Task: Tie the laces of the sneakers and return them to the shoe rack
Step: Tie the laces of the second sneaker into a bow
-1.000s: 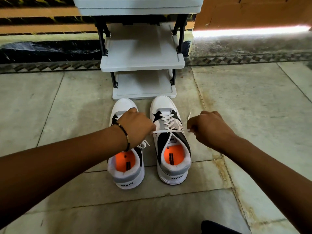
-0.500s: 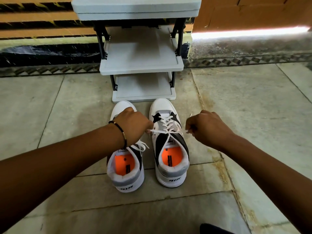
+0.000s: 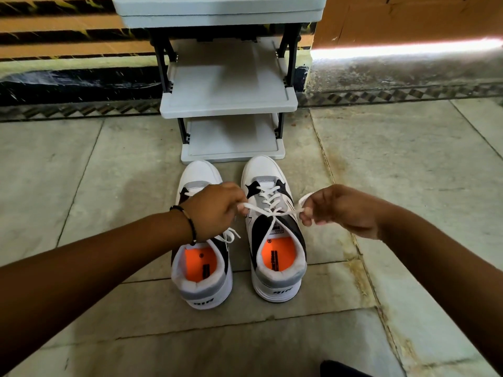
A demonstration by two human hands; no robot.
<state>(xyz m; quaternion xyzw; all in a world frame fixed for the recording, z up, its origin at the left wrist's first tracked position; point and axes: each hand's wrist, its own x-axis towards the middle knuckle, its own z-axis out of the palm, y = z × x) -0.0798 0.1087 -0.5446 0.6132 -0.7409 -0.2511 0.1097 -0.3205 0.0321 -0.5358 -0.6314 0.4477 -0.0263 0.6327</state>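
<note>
the right sneaker stands on the tiled floor, toe toward the shoe rack just ahead, its lace drawn taut across the tongue. the left hand pinches one end and the right hand pinches a loop of the other, each pulling outward, probably to cinch the knot. the left sneaker sits just beside it, a bow showing under the left wrist, so it looks tied. both rack shelves lie bare, ready for the pair.

Two bare forearms, no sleeves, thin black beaded bracelet around left wrist, right wrist unadorned
</note>
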